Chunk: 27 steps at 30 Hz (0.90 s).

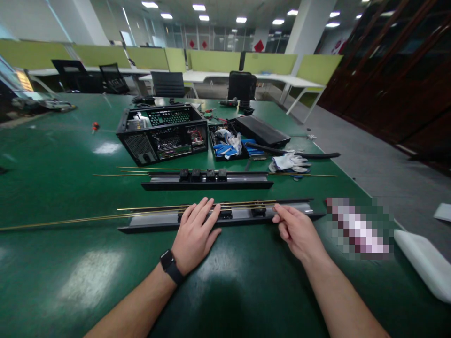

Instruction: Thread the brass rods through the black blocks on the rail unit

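Hands rest on the near rail point(218, 217), a long black channel with a grey inner strip lying across the green table point(70, 263) just in front of the person. The left hand point(196, 232) lies flat with fingers spread and open, pressing on the rail and on the thin brass rods point(105, 216) that run along its top edge and stick out well past its left end. The right hand point(295, 229) sits at the rail's right part, fingers curled loosely against its near edge, gripping nothing that shows. By the look of it, the step in hand is seating the rods into the small black clips point(259, 209) on the rail; the next move would call for steady, even pressure, since the rods are slender and springy. A second rail point(207, 180) of the same make lies farther back, with its own black blocks and rods. Behind it stand an open black metal case point(162, 134) with perforated walls, a tray holding blue-and-white gloves point(229, 143), and a loose white glove point(289, 162).
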### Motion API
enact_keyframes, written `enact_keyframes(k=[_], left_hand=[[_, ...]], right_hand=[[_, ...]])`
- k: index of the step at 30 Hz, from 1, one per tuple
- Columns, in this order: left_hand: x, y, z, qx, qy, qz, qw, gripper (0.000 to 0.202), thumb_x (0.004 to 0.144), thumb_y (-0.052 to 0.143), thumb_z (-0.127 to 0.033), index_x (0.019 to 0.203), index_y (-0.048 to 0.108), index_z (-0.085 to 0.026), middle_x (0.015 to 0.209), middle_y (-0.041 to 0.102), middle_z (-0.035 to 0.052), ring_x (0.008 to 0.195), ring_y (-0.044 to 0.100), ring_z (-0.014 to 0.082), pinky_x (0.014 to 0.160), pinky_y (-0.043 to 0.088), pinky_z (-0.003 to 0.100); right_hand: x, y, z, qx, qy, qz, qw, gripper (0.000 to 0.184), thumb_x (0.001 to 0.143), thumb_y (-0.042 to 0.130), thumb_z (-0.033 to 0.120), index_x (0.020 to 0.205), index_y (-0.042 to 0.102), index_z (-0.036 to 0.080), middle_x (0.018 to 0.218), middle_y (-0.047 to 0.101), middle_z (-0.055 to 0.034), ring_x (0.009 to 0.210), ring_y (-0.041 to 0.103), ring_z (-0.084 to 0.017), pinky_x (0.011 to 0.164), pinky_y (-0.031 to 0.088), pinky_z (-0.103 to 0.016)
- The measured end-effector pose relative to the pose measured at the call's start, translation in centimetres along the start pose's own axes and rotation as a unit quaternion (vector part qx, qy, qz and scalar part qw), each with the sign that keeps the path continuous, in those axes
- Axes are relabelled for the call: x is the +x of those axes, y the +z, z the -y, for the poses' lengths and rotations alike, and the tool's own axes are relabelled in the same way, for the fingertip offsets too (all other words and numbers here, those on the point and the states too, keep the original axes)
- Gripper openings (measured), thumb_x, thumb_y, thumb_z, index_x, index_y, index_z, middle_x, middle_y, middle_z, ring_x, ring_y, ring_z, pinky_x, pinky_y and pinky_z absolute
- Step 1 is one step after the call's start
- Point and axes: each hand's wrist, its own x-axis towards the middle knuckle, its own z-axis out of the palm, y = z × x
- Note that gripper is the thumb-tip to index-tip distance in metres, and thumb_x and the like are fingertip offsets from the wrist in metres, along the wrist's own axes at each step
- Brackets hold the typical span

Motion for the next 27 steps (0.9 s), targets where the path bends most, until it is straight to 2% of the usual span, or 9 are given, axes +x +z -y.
enact_keyframes(k=[4,12,18,23,27], left_hand=[[0.1,-0.2,-0.1,-0.001,-0.001,0.002,1.0,0.058,0.101,0.059,-0.034,0.155,0.048,-0.018,0.16,0.052,0.0141,0.152,0.043,0.0306,0.123,0.036,0.051],[0.1,-0.2,0.0,-0.003,-0.001,0.0,1.0,0.057,0.101,0.059,-0.034,0.155,0.048,-0.019,0.159,0.053,0.014,0.151,0.044,0.0307,0.123,0.036,0.05],[0.3,-0.6,-0.3,-0.003,-0.004,0.012,1.0,0.059,0.1,0.06,-0.033,0.158,0.047,-0.024,0.161,0.051,0.0127,0.153,0.042,0.0315,0.123,0.036,0.051],[0.3,-0.7,-0.2,0.005,-0.005,0.018,1.0,0.055,0.101,0.059,-0.033,0.155,0.051,-0.024,0.161,0.051,0.0123,0.152,0.043,0.0309,0.123,0.036,0.051],[0.1,-0.5,0.0,0.005,-0.007,0.019,1.0,0.054,0.101,0.059,-0.033,0.154,0.052,-0.024,0.161,0.051,0.0122,0.152,0.043,0.0307,0.123,0.036,0.05]], right_hand=[[-0.3,0.6,0.0,-0.001,-0.01,0.012,1.0,0.055,0.062,0.093,0.06,0.081,0.067,0.015,0.066,0.064,-0.0001,0.033,0.038,-0.003,0.031,0.017,-0.016],[-0.7,1.2,-0.1,-0.013,-0.01,0.025,1.0,0.053,0.067,0.09,0.06,0.084,0.069,0.014,0.072,0.068,-0.0033,0.033,0.039,-0.003,0.03,0.016,-0.017],[-0.7,1.2,0.2,-0.004,-0.011,0.016,1.0,0.053,0.064,0.092,0.057,0.084,0.071,0.013,0.068,0.066,-0.0027,0.033,0.039,-0.004,0.029,0.018,-0.017],[-0.5,1.4,-0.2,-0.001,-0.025,0.015,1.0,0.051,0.065,0.092,0.056,0.079,0.07,0.013,0.066,0.065,-0.0018,0.033,0.039,-0.003,0.03,0.019,-0.017],[0.0,0.6,-0.1,0.015,-0.018,-0.005,1.0,0.049,0.062,0.094,0.053,0.073,0.067,0.013,0.066,0.065,-0.0022,0.034,0.039,-0.003,0.029,0.019,-0.016]])
